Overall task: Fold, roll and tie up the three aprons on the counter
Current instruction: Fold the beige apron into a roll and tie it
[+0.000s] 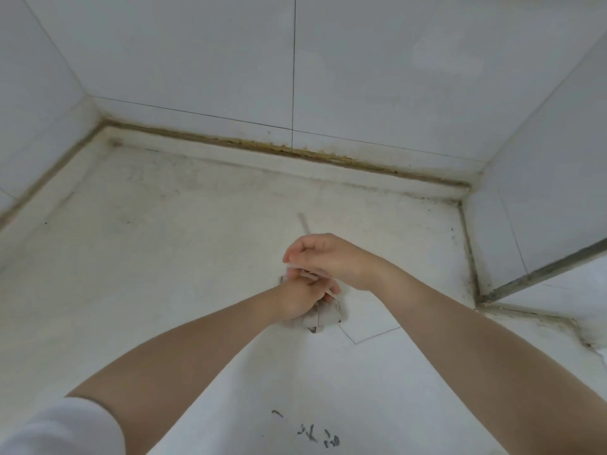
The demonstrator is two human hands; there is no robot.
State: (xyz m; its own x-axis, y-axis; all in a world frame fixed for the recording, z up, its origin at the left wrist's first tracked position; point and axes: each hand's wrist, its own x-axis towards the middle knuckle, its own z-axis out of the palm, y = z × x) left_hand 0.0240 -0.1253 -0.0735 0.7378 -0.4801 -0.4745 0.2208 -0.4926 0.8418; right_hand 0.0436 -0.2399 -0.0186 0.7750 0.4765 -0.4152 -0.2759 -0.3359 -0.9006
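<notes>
Head view, frame centre: your left hand pins a small rolled grey cloth apron on the white counter. Your right hand pinches its pale strap taut, likely for knotting.

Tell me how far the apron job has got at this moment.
One apron lies on the counter as a small rolled bundle, so folding and rolling look done for it. Both hands, left hand and right hand, are pulling its tie strap. No other aprons are in view, so their state is unknown.
</notes>
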